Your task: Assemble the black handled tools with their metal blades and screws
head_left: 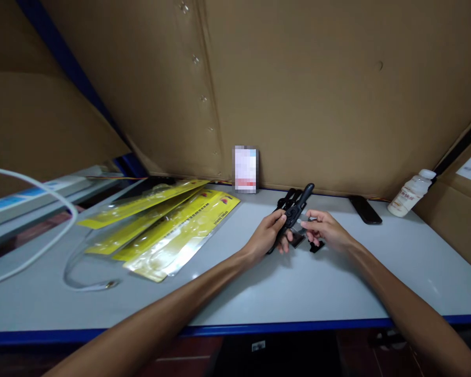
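Observation:
My left hand (267,233) is closed around a long, slim black tool with a rounded handle (306,195); its exact kind I cannot make out. The tool tilts up and to the right, and my thumb presses on its wider middle part. Close beside it, my right hand (325,228) pinches a small clear piece (300,222), which looks like a bit of thin plastic. Several black parts (287,199) lie on the table behind the tool. Below my fingers sit a small dark flat piece (297,240) and a small black part (316,246).
Several yellow blister packs (180,230) fan out at left, near a white cable (90,287). A phone-like screen (245,170) leans on the cardboard wall (298,94). At right are a dark phone (366,209) and a white bottle (411,193). The table (298,298) has a blue front edge.

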{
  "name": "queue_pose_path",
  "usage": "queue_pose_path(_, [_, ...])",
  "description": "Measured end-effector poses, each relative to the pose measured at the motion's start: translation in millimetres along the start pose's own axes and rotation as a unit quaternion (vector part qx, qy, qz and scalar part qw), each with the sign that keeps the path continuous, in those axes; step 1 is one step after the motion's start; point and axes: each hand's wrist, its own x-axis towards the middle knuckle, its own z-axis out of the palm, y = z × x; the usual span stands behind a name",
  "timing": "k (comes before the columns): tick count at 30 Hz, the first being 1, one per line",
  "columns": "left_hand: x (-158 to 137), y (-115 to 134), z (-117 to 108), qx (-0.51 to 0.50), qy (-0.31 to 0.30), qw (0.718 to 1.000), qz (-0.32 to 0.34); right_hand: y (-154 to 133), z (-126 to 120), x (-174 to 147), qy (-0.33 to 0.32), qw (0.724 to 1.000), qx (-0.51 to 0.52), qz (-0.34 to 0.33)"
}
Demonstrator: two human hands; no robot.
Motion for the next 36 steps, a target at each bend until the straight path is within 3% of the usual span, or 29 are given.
queue_pose_path(14, [-2, -3, 4, 0.087, -0.008, 0.996, 0.017, 1, 1, 1, -0.011, 1.0, 0.008, 0.006])
queue_pose_path(23, [1, -8, 2, 0.134, -0.004, 0.991, 0.026, 7, -2, 6, 0.011, 0.999, -0.047, -0.001])
queue_pose_path(33, [0, -6, 3, 0.106, -0.013, 0.994, 0.004, 7, -4, 7, 0.015, 0.997, -0.075, 0.002])
queue_pose_path(36, [-2, -5, 3, 0.063, -0.004, 0.998, -0.026, 2, -15, 5, 0.108, 0.979, -0.168, -0.037])
